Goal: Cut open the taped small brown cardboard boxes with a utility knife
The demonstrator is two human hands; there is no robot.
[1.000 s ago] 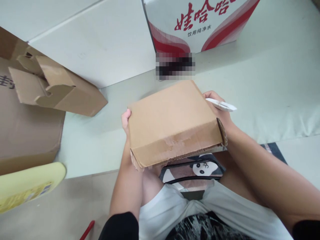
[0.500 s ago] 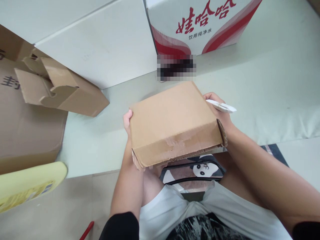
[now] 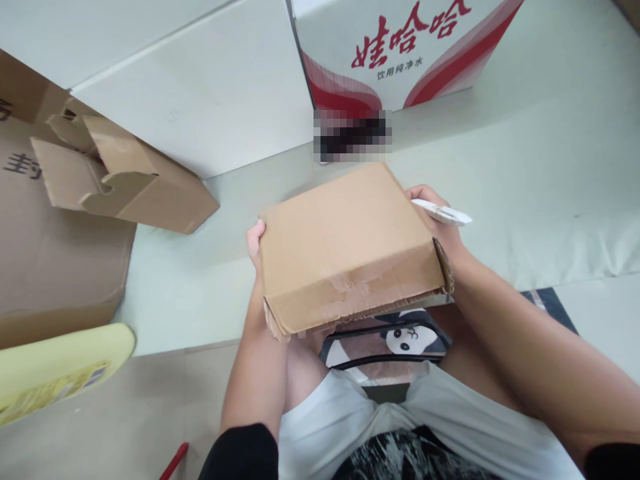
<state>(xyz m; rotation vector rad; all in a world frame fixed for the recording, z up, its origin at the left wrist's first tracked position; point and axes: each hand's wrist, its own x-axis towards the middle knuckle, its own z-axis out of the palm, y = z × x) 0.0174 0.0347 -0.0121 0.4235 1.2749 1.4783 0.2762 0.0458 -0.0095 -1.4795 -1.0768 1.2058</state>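
Note:
A brown cardboard box [image 3: 345, 233] is held tilted above my lap. Along its near side the edge is torn, with a strip of clear tape. At the box's left edge is my left hand [image 3: 255, 241], closed on it with the thumb showing and the other fingers hidden underneath. My right hand [image 3: 439, 212] grips the right edge. A slim white box cutter [image 3: 443, 213] is also tucked in that hand, pointing out to the right; its blade cannot be made out.
A pale green cloth [image 3: 525, 200] covers the surface. Behind the box stand a white carton [image 3: 200, 100] and a red-and-white water carton [image 3: 395, 47], with a blurred dark item before it. An open cardboard box [image 3: 145, 180] and a yellow panel [image 3: 65, 367] are at left.

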